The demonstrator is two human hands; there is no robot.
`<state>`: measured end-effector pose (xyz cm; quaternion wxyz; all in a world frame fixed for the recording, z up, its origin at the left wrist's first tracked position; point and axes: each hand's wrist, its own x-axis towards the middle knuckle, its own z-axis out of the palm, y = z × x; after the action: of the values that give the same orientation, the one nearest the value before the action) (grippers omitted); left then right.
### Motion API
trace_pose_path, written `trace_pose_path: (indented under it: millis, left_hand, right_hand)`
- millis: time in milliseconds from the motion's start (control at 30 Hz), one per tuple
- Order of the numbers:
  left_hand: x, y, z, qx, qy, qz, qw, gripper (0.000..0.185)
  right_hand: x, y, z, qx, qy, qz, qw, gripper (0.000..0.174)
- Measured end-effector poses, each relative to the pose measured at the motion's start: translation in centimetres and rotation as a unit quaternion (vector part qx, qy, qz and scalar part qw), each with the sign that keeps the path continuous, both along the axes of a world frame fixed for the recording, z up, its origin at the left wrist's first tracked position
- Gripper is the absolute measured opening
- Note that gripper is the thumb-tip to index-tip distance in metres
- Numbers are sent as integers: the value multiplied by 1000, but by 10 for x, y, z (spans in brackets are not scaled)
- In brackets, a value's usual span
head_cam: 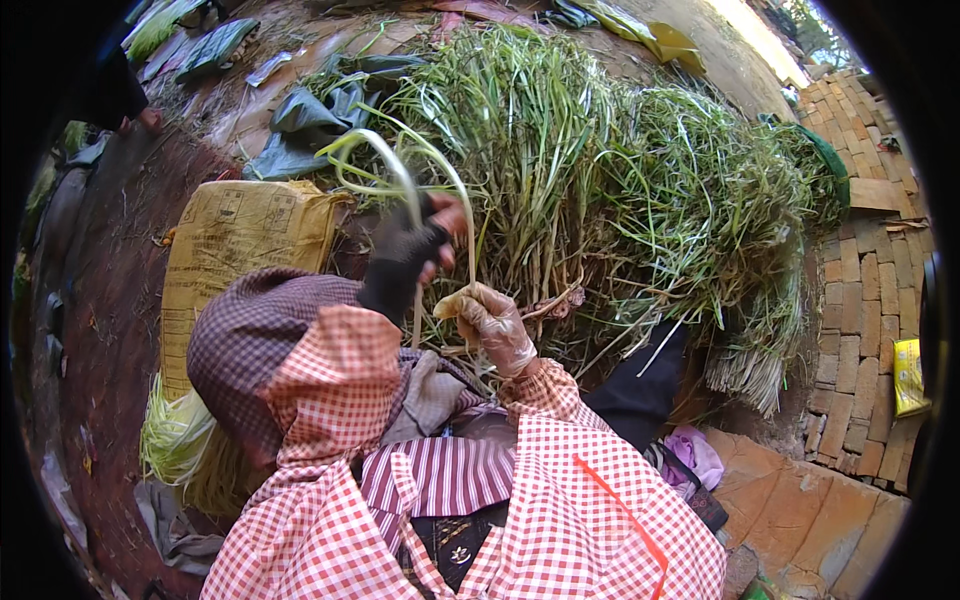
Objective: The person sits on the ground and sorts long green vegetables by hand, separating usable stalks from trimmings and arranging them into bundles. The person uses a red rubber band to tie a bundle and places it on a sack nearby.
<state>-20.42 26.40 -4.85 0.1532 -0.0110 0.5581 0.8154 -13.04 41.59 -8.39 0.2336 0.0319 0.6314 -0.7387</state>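
Note:
My left hand (412, 244), in a black fingerless glove, is blurred by movement. Its curled fingers hold a long pale stalk (389, 157) whose green leaf end loops over to the left. Beside it my right hand (491, 326), in a thin see-through plastic glove, pinches the lower end of another pale stalk (471, 240). That stalk bends up and leftward past my left hand. Just beyond both hands rises a large heap of green leafy stalks (517, 150), many with brownish bases. A grey cloth (427, 394) lies over my lap.
A printed yellow woven sack (240, 240) lies to the left, with a bundle of pale trimmed stalks (195, 450) near it. Blue-grey plastic sheeting (296, 135) lies beyond. Brick paving (862, 330) and a lilac cloth (694, 454) are at right. Another person's hand (150, 120) shows upper left.

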Motion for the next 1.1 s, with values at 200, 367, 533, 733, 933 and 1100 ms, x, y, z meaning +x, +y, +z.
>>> trace_pose_path:
  millis: [200, 367, 533, 733, 933, 1100]
  left_hand:
    - [7, 21, -13, 34, 12, 62, 997, 26]
    - [-13, -25, -9, 98, 105, 176, 974, 27]
    - [-11, -13, -7, 231, 66, 88, 967, 24]
    - [-2, -5, 2, 191, -29, 133, 972, 16]
    - [-1, 14, -1, 160, -57, 125, 978, 14]
    - [2, 10, -3, 174, -89, 95, 976, 14]
  right_hand:
    - [3, 20, -22, 34, 126, -15, 991, 24]
    - [-1, 52, -64, 350, 36, -32, 935, 28]
    - [-78, 60, -107, 540, -51, -101, 834, 40]
    - [-79, 70, -112, 461, 44, -175, 869, 13]
    - [-80, 67, -112, 542, -39, -110, 832, 45]
    - [-101, 58, -110, 598, 3, -139, 790, 27]
